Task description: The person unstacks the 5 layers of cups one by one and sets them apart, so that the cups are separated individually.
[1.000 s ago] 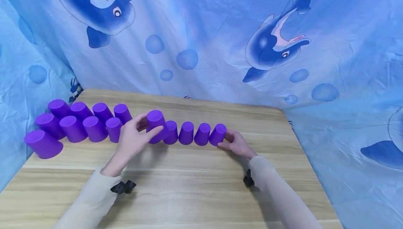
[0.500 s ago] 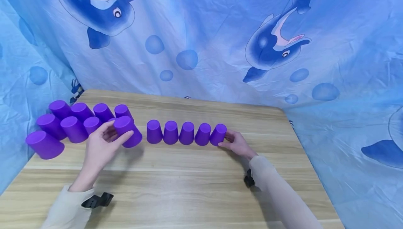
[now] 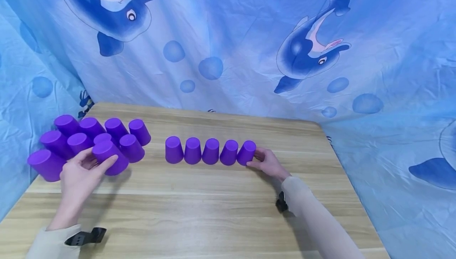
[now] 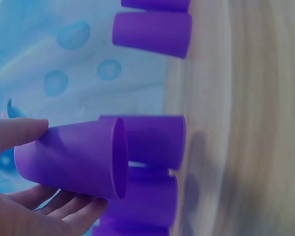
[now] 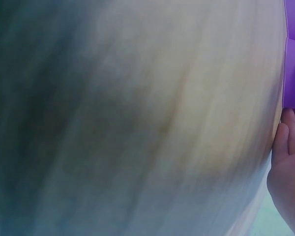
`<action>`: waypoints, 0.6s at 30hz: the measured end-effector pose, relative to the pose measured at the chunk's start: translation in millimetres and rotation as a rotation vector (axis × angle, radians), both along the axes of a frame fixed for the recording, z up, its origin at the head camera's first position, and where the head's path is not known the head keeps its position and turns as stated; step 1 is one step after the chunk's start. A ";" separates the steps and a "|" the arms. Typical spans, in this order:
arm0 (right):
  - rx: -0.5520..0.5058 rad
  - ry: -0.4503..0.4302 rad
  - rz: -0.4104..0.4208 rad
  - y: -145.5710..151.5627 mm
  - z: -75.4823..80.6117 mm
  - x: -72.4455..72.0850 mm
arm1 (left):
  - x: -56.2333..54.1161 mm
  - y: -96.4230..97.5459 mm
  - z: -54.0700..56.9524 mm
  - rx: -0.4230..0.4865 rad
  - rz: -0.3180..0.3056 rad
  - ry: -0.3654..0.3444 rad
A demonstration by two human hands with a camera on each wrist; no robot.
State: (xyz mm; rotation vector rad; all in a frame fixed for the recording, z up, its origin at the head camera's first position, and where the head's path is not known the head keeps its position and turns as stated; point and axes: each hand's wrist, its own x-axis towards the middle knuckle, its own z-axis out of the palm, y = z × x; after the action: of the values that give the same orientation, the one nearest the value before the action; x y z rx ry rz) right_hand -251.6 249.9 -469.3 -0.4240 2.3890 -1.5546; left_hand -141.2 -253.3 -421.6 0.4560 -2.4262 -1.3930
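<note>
My left hand (image 3: pixel 79 178) grips an upside-down purple cup (image 3: pixel 110 160), thumb on the near side and fingers round the far side. The left wrist view shows this held cup (image 4: pixel 71 157) raised, its rim off the table and overlapping other cups behind. On the right, my right hand (image 3: pixel 268 163) holds the lower side of the end cup (image 3: pixel 246 153) in a row of several upside-down purple cups, thumb in front, fingers partly hidden behind. That cup (image 5: pixel 294 73) shows only at the edge of the right wrist view, fingertips right at it.
Several more upside-down purple cups stand grouped at the table's left, including one (image 3: pixel 132 148) right of the held cup and one (image 3: pixel 46 166) near the left edge. Blue dolphin-print curtains (image 3: pixel 231 33) enclose the wooden table (image 3: pixel 213 215).
My left hand has carried the gripped cup leftward from beside the row to in front of the left group. The right hand and the row of cups have stayed put.
</note>
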 end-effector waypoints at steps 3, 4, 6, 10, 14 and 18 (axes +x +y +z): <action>-0.004 0.010 -0.014 1.9 -10.4 -4.4 | 0.4 -9.1 -3.9 -0.004 0.022 -0.033; -0.001 0.017 -0.019 2.8 -13.5 -5.6 | 0.2 -11.7 -5.3 -0.001 0.027 -0.042; 0.006 0.024 -0.031 4.0 -18.1 -7.0 | -0.6 -16.6 -8.4 -0.003 0.042 -0.057; 0.025 0.032 -0.040 5.1 -21.2 -7.4 | -0.9 -26.6 -14.9 0.023 0.071 -0.088; 0.033 0.031 -0.050 5.0 -22.0 -7.1 | 0.3 -36.6 -19.4 0.039 0.120 -0.090; 0.030 0.044 -0.051 5.4 -22.7 -7.5 | 2.3 -45.2 -23.4 0.005 0.153 -0.113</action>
State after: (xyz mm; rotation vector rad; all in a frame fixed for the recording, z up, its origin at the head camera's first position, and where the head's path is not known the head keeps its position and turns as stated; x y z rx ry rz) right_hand -259.0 255.3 -492.0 -0.3977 2.4718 -1.5442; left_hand -139.0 -298.5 -444.9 0.7239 -2.4170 -1.3425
